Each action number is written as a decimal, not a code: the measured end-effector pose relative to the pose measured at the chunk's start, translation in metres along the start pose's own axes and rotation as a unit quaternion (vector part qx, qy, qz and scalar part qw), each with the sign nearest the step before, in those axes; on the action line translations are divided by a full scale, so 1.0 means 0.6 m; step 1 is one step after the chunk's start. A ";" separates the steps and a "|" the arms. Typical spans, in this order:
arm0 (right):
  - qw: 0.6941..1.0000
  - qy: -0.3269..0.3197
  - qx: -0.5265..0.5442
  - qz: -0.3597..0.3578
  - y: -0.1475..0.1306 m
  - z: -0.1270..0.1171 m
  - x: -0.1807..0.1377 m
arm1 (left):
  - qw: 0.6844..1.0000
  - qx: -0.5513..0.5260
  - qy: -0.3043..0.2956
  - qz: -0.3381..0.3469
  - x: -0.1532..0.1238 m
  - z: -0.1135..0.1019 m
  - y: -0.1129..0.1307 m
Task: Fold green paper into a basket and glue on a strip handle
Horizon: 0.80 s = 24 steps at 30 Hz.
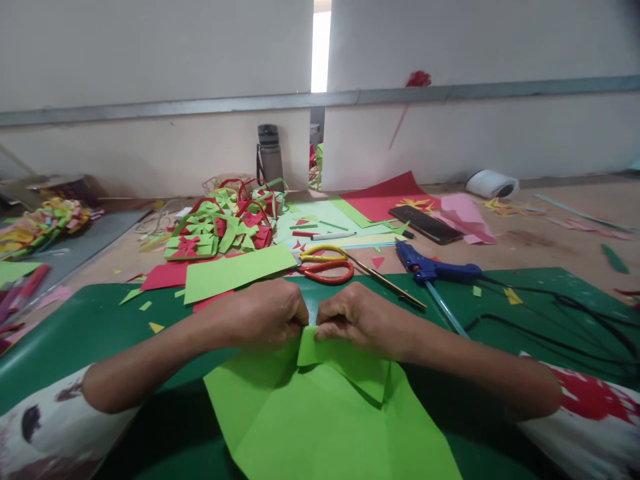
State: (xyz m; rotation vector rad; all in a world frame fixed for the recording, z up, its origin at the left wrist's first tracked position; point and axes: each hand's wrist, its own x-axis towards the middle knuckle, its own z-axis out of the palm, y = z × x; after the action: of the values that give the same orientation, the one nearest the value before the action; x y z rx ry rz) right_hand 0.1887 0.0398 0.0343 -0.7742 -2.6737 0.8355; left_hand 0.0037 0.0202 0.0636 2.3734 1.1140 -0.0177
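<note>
A large sheet of bright green paper (325, 427), creased and partly folded, lies nearest me. At its far edge my left hand (275, 313) is closed, with fingertips pinching the paper. Close beside it my right hand (355, 320) pinches a folded flap of the same sheet, thumb toward me. The fingertips are a small gap apart. Just beyond my hands lie scissors (327, 270) with one red and one yellow handle loop. A green paper strip (240, 270) rests on red paper to the left of them.
A blue glue gun (435, 267) with a black cable lies at right on the green mat (540, 293). Behind are a phone (425, 225), red paper (385, 193), a pile of red and green paper bags (225, 223) and a grey bottle (270, 157). A white partition closes off the back.
</note>
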 end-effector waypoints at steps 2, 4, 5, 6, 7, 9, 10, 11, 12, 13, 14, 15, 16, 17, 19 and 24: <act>1.000 -0.002 -0.007 0.005 0.001 0.002 0.001 | 1.000 -0.002 -0.003 -0.004 -0.002 -0.003 0.001; 1.000 -0.003 -0.020 0.011 0.001 0.002 0.000 | 1.000 -0.010 -0.010 -0.002 -0.003 -0.005 -0.001; 1.000 -0.005 -0.026 0.011 0.001 0.003 0.000 | 1.000 -0.015 -0.012 0.000 -0.003 -0.006 -0.002; 0.999 -0.007 -0.033 0.012 0.001 0.002 0.000 | 1.000 -0.019 -0.012 0.001 -0.002 -0.006 -0.003; 0.999 -0.010 -0.038 0.014 0.000 0.002 0.000 | 1.000 -0.022 -0.012 0.000 -0.002 -0.006 -0.004; 0.999 -0.012 -0.049 0.015 -0.002 0.001 0.000 | 0.999 -0.029 -0.015 -0.007 -0.001 -0.007 -0.004; 0.998 -0.012 -0.054 0.015 -0.003 0.001 0.000 | 0.999 -0.032 -0.017 -0.009 0.000 -0.006 -0.004; 0.998 -0.011 -0.060 0.014 -0.004 0.000 0.001 | 0.999 -0.034 -0.018 -0.009 0.000 -0.006 -0.004; 0.998 -0.009 -0.065 0.012 -0.005 0.000 0.001 | 0.999 -0.036 -0.019 -0.006 0.001 -0.006 -0.004; 0.998 -0.008 -0.068 0.010 -0.005 0.000 0.001 | 0.999 -0.037 -0.020 0.001 0.001 -0.006 -0.003; 0.997 -0.007 -0.070 0.007 -0.006 0.001 0.001 | 0.999 -0.037 -0.020 0.008 0.001 -0.006 -0.003; 0.997 -0.006 -0.072 0.005 -0.007 0.001 0.001 | 0.999 -0.038 -0.021 0.013 0.002 -0.007 -0.004; 0.997 -0.004 -0.073 0.002 -0.007 0.002 0.001 | 0.999 -0.041 -0.025 0.016 0.002 -0.008 -0.004; 0.997 -0.002 -0.075 0.001 -0.008 0.002 0.001 | 0.998 -0.045 -0.031 0.020 0.002 -0.009 -0.005; 0.997 0.004 -0.078 0.001 -0.009 0.003 0.000 | 0.997 -0.059 -0.049 0.025 0.003 -0.012 -0.008; 0.998 -0.003 -0.065 0.018 -0.011 0.001 0.000 | 0.988 -0.107 -0.108 0.022 0.005 -0.018 -0.019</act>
State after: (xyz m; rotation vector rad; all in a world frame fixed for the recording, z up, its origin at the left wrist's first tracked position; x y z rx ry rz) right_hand 0.1858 0.0350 0.0376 -0.8524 -2.7490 0.6773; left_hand -0.0045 0.0331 0.0672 2.1465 0.9130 -0.1308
